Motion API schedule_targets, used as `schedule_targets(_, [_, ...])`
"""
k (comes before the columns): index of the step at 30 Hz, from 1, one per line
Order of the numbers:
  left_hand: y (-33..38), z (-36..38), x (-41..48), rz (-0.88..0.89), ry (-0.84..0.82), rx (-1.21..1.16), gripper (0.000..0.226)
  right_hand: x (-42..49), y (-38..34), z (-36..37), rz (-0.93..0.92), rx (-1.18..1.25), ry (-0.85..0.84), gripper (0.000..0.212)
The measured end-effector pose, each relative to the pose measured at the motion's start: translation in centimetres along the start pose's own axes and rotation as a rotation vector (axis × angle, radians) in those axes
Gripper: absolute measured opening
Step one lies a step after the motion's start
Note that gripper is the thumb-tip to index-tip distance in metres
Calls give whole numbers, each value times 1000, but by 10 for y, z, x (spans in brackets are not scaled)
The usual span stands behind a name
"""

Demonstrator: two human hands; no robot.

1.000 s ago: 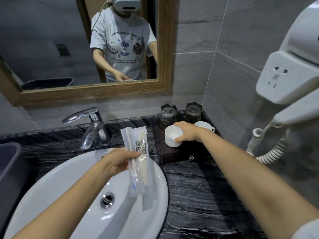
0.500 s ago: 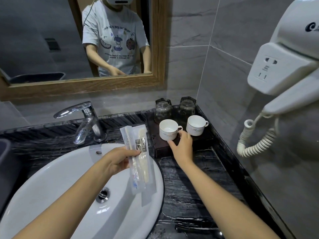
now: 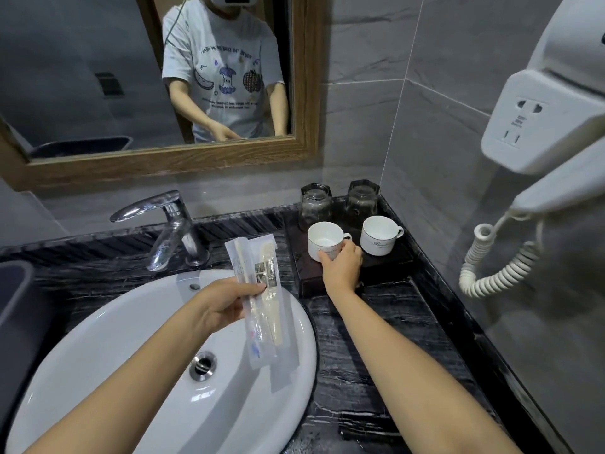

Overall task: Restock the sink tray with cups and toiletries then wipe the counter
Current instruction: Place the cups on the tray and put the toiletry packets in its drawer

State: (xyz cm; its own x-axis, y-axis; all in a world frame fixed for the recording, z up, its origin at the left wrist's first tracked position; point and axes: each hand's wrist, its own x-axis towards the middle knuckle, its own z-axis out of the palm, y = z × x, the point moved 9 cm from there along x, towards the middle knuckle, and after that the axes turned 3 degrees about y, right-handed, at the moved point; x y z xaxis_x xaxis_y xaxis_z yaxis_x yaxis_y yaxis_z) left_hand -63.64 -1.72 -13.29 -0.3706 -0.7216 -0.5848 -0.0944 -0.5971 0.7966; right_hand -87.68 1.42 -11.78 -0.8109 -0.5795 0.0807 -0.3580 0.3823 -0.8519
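A dark wooden tray [image 3: 389, 265] sits on the black marble counter at the back right corner. On it stand two upturned glass tumblers [image 3: 315, 204] and two white cups. My right hand [image 3: 342, 267] grips the left white cup [image 3: 322, 242] from the front, near its handle; the cup stands upright on the tray. The right white cup [image 3: 378, 235] stands free beside it. My left hand [image 3: 222, 304] holds clear packets of toiletries [image 3: 258, 299], a toothbrush and a comb, above the white basin.
The white basin [image 3: 131, 371] with a chrome tap [image 3: 170, 224] fills the left. A wall hair dryer [image 3: 553, 126] with a coiled cord [image 3: 491, 267] hangs at the right. A grey bin edge [image 3: 13, 290] is at far left. The mirror [image 3: 147, 77] hangs behind.
My right hand set the left cup down upright on the tray and shifted from covering both cups to gripping that cup's front. The left hand kept the packets still.
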Motion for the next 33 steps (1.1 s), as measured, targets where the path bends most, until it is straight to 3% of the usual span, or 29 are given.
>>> schedule_targets(7, [-4,9,6,-17,-15,13,12,-1,4,-2,-19,20,-34,54])
schedule_targets(11, [-8,17,8,-29,-29,11,10,0,22,-27,-59,126,31,38])
schedule_targets(14, [-13,20,9,-49,-21,3,11,-1,58,-43,-58,-3,47,27])
schedule_targets(19, [-26,29,11,-99,-26,-25,8,-2,95,-35,-2,-199,-91,29])
schedule_targets(30, [-40,26,9,-125,-7,-11,8,10,95,-21,13,-137,-64,12])
schedule_targets(33, [-42,24,9,-130,-4,-4,9,10,98,-22,24,-112,-86,17])
